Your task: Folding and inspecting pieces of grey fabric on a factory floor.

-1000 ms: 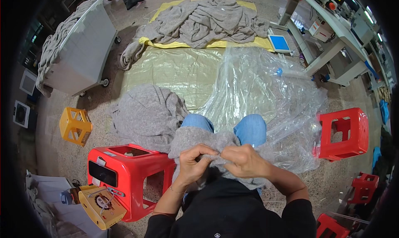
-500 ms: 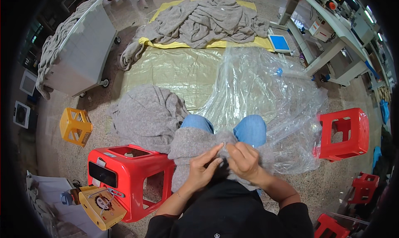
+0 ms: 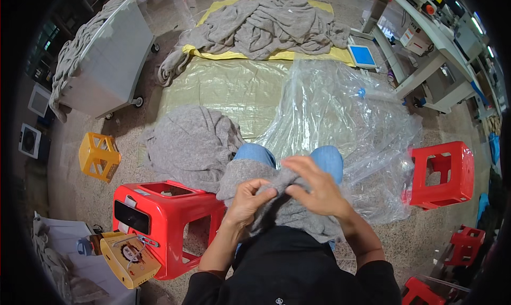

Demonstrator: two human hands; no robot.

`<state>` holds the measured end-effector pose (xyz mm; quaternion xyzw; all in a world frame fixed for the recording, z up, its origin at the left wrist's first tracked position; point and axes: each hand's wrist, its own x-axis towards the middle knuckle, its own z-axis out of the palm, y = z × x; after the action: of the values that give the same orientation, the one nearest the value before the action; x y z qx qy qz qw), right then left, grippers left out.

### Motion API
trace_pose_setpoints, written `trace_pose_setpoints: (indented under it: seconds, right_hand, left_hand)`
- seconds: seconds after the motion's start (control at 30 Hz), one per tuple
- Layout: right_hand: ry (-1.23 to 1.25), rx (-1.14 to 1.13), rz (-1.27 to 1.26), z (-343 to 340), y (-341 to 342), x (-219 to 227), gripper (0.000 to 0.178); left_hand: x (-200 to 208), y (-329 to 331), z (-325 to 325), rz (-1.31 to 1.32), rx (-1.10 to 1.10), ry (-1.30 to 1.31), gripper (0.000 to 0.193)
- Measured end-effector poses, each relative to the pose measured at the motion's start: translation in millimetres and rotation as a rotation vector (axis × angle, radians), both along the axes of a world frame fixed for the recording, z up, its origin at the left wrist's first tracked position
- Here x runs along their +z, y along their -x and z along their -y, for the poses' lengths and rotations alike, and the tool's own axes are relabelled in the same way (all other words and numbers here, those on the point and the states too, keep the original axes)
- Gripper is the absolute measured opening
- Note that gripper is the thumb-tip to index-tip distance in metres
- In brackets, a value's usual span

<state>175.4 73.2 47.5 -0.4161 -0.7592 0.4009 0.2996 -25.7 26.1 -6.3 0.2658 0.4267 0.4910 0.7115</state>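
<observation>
Grey knitted fabric (image 3: 290, 214) lies across my lap, over the blue jeans. My left hand (image 3: 250, 198) pinches a fold of it between thumb and fingers. Just to the right, my right hand (image 3: 316, 190) has its fingers stretched out and apart, the thumb against or very close to the raised fold. Whether anything small sits between the hands cannot be seen. To the left of my knees, a rounded heap of the same grey knit (image 3: 191, 145) rests on the floor covering and meets the fabric on my lap.
A red stool (image 3: 199, 198) at my left carries a black phone (image 3: 132, 216) and a yellow box (image 3: 130, 260). Clear plastic sheeting (image 3: 324, 108) spreads ahead, beside another red stool (image 3: 443, 174). Farther off are a large grey knit pile (image 3: 266, 28), a white wheeled cart (image 3: 109, 65) and a yellow stool (image 3: 99, 156).
My right hand has gone from a closed pinch beside the left to spread fingers. The fabric between the hands is now lifted into a fold, and my left hand has shifted slightly left.
</observation>
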Motion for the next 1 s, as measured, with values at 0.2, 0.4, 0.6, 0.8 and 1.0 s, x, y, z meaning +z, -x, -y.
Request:
trace_pose_setpoints:
  seconds: [0.2,0.4,0.6,0.8,1.0]
  right_hand:
    - [0.054,0.142,-0.021,-5.9,7.9,-18.8,0.014]
    - [0.242,-0.1,-0.209,2.0,20.0,-27.9,0.013]
    - [0.026,0.175,0.088,-2.1,14.9,-32.2,0.013]
    - [-0.129,0.216,0.043,1.5,16.7,-27.5,0.013]
    - [-0.077,0.327,0.058,-4.0,10.2,-10.2,0.012]
  left_hand:
    - [6.1,-1.5,-2.0,-0.034,-0.122,0.012,0.015]
    - [-1.9,-6.0,-2.3,-0.039,-0.059,0.03,0.014]
    - [-12.1,-8.9,-0.3,-0.173,-0.011,-0.078,0.013]
    - [-11.0,-20.8,4.6,-0.093,0.27,-0.049,0.019]
    - [4.8,-13.6,5.9,-0.06,0.179,-0.115,0.018]
